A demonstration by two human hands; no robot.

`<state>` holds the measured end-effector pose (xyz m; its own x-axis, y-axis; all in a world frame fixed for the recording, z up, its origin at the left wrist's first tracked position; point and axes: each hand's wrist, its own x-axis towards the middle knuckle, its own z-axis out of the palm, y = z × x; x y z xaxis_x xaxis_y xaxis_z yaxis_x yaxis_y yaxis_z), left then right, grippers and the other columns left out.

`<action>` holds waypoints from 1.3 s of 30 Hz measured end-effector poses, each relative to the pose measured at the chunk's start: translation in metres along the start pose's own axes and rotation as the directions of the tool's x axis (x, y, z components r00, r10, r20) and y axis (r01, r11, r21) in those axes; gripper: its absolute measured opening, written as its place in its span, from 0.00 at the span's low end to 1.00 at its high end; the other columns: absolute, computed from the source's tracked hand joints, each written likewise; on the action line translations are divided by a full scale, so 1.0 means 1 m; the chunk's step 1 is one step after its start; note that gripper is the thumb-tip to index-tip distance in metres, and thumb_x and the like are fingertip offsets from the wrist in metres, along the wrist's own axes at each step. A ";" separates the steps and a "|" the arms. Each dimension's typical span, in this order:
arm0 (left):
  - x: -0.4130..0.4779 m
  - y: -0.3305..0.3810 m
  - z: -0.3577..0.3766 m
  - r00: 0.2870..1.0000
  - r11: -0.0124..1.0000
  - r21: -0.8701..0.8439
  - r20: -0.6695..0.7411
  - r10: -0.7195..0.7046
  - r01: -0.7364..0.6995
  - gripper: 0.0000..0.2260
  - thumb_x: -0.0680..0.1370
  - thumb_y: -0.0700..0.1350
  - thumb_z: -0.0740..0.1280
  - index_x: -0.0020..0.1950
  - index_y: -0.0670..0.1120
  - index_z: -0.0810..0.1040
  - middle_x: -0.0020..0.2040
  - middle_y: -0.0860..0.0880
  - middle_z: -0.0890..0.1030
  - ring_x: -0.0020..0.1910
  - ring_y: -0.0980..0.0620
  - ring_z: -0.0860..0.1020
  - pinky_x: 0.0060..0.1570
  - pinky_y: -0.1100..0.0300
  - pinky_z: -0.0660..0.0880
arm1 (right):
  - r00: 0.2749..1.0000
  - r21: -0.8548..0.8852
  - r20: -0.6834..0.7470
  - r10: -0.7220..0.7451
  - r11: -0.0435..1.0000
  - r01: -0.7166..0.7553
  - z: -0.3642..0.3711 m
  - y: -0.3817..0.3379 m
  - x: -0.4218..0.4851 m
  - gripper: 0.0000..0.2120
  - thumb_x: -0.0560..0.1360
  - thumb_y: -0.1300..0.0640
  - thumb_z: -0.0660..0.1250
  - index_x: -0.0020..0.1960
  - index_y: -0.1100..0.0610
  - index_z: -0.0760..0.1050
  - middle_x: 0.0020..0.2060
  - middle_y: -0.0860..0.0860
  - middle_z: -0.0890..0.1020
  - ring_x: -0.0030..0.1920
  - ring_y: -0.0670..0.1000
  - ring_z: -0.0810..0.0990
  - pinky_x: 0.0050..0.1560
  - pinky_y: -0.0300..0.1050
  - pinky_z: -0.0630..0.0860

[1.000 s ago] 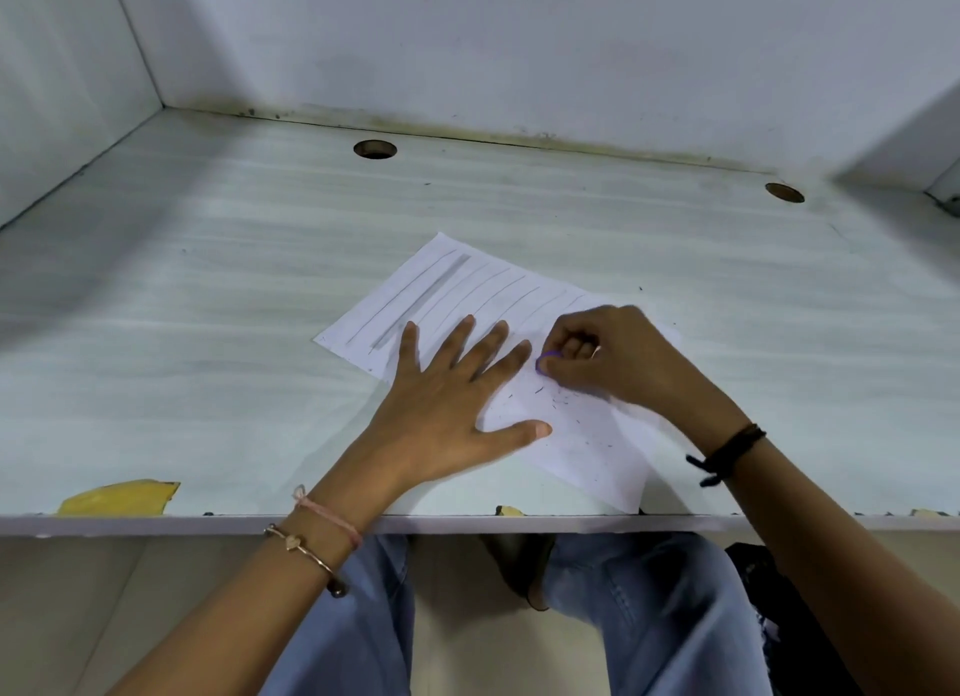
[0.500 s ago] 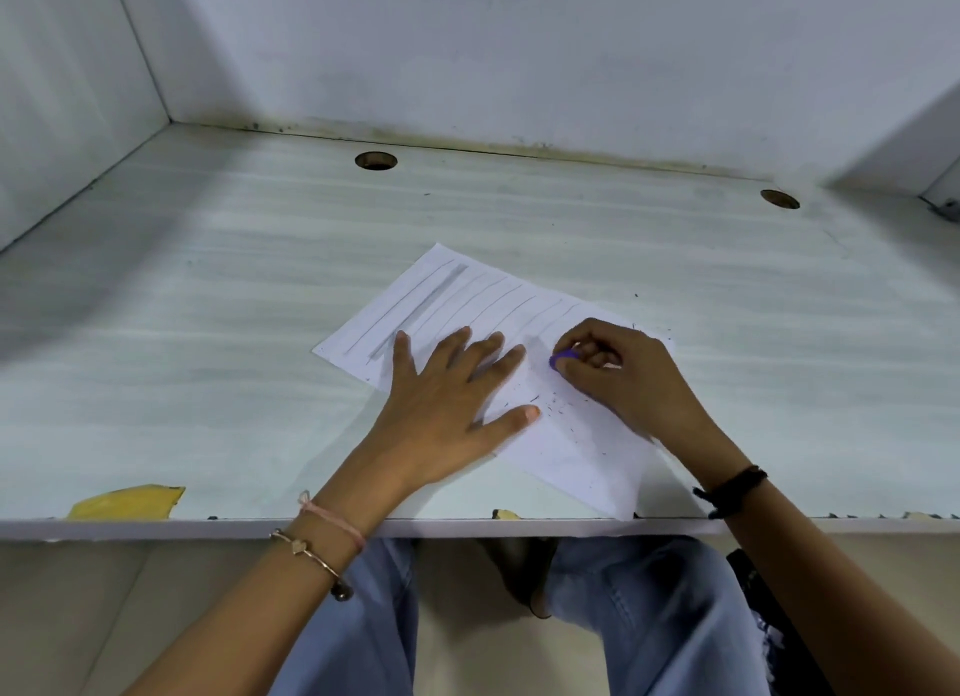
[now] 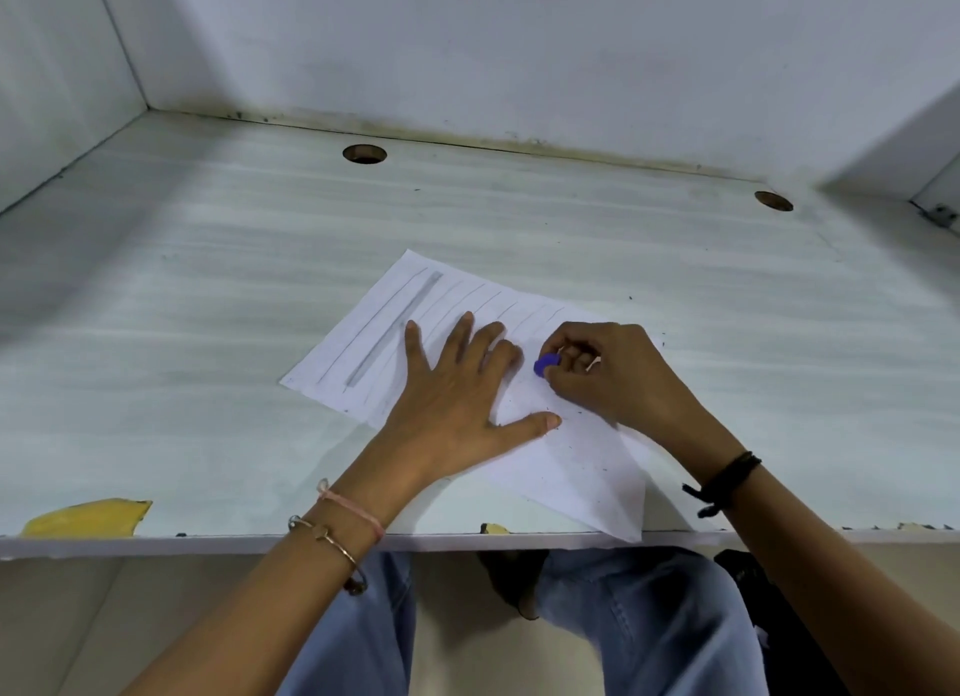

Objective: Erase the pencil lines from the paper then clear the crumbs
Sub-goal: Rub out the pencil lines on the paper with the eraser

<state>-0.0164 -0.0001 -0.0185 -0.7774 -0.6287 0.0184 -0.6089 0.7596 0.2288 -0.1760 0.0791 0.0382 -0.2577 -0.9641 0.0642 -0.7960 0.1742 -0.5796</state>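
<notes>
We see the sheet of paper (image 3: 582,466) lying flat and askew on the pale surface (image 3: 208,279), toward its front edge. The paper's near corner reaches that edge. Its far-left part carries long pencil lines (image 3: 395,326), one of them a thick grey band, while the near-right part looks blank and is dotted with small dark crumbs (image 3: 597,469). A few specks also lie on the surface just past the sheet's right side.

On the middle of the sheet we find a small blue eraser (image 3: 545,365), pinched in the curled fingertips of the right hand (image 3: 618,378) and touching the paper. Just beside it the left hand (image 3: 457,399) lies flat on the sheet, fingers spread and straight, thumb stretched out toward the right. The two hands sit close together without touching.

The left wrist wears a pink thread band (image 3: 353,508) and a thin gold bangle (image 3: 327,537); the right wrist wears a black cord (image 3: 727,482).

Farther out, two round holes (image 3: 364,153) (image 3: 773,201) open near the back of the surface, where it meets grey walls. A yellow chipped patch (image 3: 88,518) shows at the front-left edge. Below the edge we see legs in blue jeans (image 3: 649,617).
</notes>
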 end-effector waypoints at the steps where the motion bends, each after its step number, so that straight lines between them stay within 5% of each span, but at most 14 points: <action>1: 0.001 0.000 0.002 1.000 1.000 0.020 0.013 0.003 -0.004 0.44 0.68 0.78 0.39 0.79 0.57 0.48 0.81 0.54 0.43 0.78 0.49 0.37 0.70 0.30 0.35 | 0.999 0.007 0.031 -0.016 1.000 0.016 0.000 -0.003 -0.003 0.08 0.69 0.64 0.69 0.40 0.51 0.79 0.28 0.44 0.77 0.29 0.42 0.72 0.33 0.31 0.70; 4: 0.003 -0.001 0.005 0.999 0.997 0.078 0.030 0.016 -0.018 0.45 0.65 0.77 0.32 0.79 0.58 0.39 0.80 0.54 0.36 0.77 0.48 0.32 0.69 0.29 0.35 | 0.980 0.028 0.189 -0.064 0.998 0.059 -0.004 -0.010 -0.010 0.05 0.69 0.64 0.70 0.42 0.56 0.81 0.29 0.50 0.79 0.28 0.42 0.71 0.33 0.30 0.70; 9: 0.002 -0.003 0.007 1.000 0.999 0.046 0.014 0.014 -0.015 0.43 0.66 0.77 0.33 0.78 0.60 0.37 0.79 0.55 0.35 0.77 0.48 0.32 0.68 0.30 0.31 | 1.000 -0.103 0.011 -0.017 0.995 0.019 -0.012 -0.004 0.011 0.05 0.69 0.64 0.69 0.39 0.56 0.80 0.26 0.46 0.75 0.28 0.45 0.70 0.35 0.42 0.72; 13: 0.004 -0.003 0.007 0.999 0.997 0.070 0.026 0.028 -0.030 0.44 0.66 0.77 0.32 0.78 0.59 0.36 0.79 0.54 0.35 0.77 0.47 0.32 0.68 0.29 0.34 | 0.966 -0.030 0.241 -0.091 0.994 0.101 -0.008 -0.016 -0.003 0.04 0.70 0.64 0.70 0.40 0.55 0.81 0.28 0.48 0.80 0.26 0.42 0.73 0.31 0.32 0.70; 18: 0.002 -0.003 0.006 0.999 0.999 0.037 0.018 0.028 -0.029 0.43 0.67 0.77 0.33 0.79 0.60 0.37 0.79 0.54 0.36 0.77 0.48 0.32 0.68 0.30 0.32 | 0.999 -0.059 0.032 -0.021 0.998 0.023 -0.013 -0.001 0.015 0.02 0.70 0.62 0.71 0.39 0.56 0.80 0.26 0.47 0.76 0.27 0.43 0.69 0.34 0.39 0.71; 22: 0.004 -0.002 0.007 0.999 0.998 0.063 0.030 0.027 -0.029 0.44 0.66 0.77 0.33 0.79 0.59 0.37 0.79 0.54 0.35 0.77 0.47 0.32 0.68 0.29 0.34 | 0.973 -0.016 0.201 -0.116 0.992 0.122 -0.007 -0.011 -0.002 0.06 0.70 0.64 0.70 0.38 0.53 0.80 0.26 0.49 0.77 0.26 0.43 0.70 0.31 0.32 0.69; 27: 0.002 -0.002 0.005 0.999 0.999 0.043 0.030 0.026 -0.027 0.42 0.69 0.78 0.37 0.79 0.60 0.38 0.79 0.54 0.36 0.77 0.48 0.32 0.68 0.30 0.33 | 1.000 -0.058 0.009 -0.026 0.998 0.026 -0.011 0.004 0.016 0.03 0.70 0.60 0.71 0.38 0.55 0.79 0.25 0.46 0.75 0.26 0.43 0.69 0.34 0.37 0.70; 32: 0.004 -0.002 0.006 0.999 0.997 0.067 0.046 0.027 -0.030 0.43 0.68 0.78 0.35 0.79 0.59 0.37 0.79 0.54 0.34 0.77 0.48 0.31 0.68 0.29 0.34 | 0.974 0.005 0.192 -0.120 0.993 0.122 -0.007 -0.012 -0.002 0.07 0.69 0.64 0.71 0.37 0.53 0.80 0.25 0.46 0.76 0.25 0.42 0.70 0.31 0.33 0.69; 36: 0.003 -0.003 0.006 0.999 0.999 0.038 0.034 0.029 -0.030 0.43 0.67 0.77 0.34 0.79 0.60 0.37 0.79 0.55 0.35 0.77 0.49 0.31 0.68 0.30 0.32 | 1.000 -0.054 0.017 -0.017 0.998 0.017 -0.016 0.002 0.018 0.05 0.69 0.62 0.71 0.36 0.54 0.79 0.23 0.43 0.74 0.25 0.43 0.69 0.33 0.37 0.69; 39: 0.003 -0.003 0.006 0.999 0.999 0.039 0.036 0.029 -0.030 0.43 0.67 0.78 0.34 0.79 0.60 0.37 0.79 0.55 0.35 0.77 0.49 0.31 0.68 0.30 0.33 | 0.988 -0.044 0.122 -0.092 0.994 0.098 -0.011 -0.007 0.007 0.06 0.69 0.63 0.70 0.36 0.53 0.79 0.22 0.43 0.73 0.25 0.43 0.70 0.31 0.35 0.69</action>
<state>-0.0179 -0.0029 -0.0247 -0.7998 -0.6002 -0.0106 -0.5910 0.7841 0.1896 -0.1779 0.0736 0.0513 -0.1147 -0.9933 0.0172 -0.8406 0.0879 -0.5344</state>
